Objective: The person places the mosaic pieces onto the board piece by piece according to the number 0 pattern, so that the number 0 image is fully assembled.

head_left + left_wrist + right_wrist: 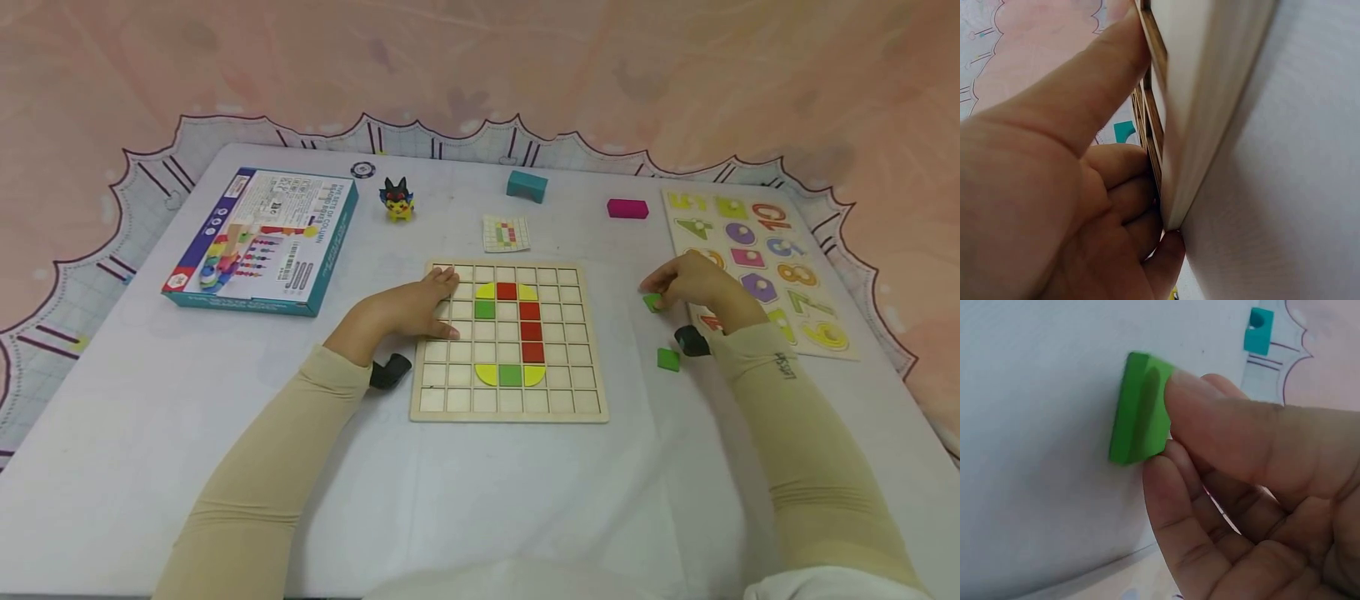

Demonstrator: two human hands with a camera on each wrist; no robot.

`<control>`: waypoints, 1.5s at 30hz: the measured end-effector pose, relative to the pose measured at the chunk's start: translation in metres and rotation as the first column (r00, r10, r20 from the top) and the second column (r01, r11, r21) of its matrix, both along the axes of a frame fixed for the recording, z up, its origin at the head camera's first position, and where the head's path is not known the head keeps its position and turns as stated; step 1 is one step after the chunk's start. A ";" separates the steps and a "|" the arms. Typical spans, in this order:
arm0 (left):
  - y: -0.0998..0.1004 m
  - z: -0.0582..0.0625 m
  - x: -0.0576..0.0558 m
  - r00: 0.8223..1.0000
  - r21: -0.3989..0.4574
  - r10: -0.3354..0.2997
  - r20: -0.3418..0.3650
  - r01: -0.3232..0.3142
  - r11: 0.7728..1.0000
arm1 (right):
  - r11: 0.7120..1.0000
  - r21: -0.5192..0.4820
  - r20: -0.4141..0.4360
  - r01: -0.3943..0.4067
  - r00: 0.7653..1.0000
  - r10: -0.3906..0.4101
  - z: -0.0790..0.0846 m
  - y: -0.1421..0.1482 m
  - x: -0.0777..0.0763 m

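A square wooden grid board (457, 400) lies in the middle of the table. Red, green and yellow tiles form a partial ring on it, such as a red tile (531, 331) and a green tile (510, 376). My left hand (411, 308) rests on the board's left side, fingers spread; the left wrist view shows it along the board's edge (1204, 94). To the right of the board, my right hand (693, 283) pinches a green square tile (1141, 412) between thumb and fingers. Another green square tile (668, 359) lies on the cloth nearer the body.
A small pattern card (492, 237) lies behind the board. Further back are a teal block (527, 186), a magenta block (627, 208) and a small yellow figure (397, 204). A boxed toy (292, 200) stands left; a number puzzle board (828, 321) lies right, partly under the right hand.
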State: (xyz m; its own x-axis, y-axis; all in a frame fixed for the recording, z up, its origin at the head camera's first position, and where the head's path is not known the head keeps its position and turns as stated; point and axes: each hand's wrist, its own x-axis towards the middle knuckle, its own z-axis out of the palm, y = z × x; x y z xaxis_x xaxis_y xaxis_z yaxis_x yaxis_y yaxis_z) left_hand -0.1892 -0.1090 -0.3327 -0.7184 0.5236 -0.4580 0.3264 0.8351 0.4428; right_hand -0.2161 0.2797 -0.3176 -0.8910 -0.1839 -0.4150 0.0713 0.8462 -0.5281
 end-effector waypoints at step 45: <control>0.001 0.003 0.000 1.000 -0.009 0.002 0.001 -0.002 1.000 | 0.986 -0.140 -0.110 0.085 0.989 -0.101 -0.003 -0.040 0.018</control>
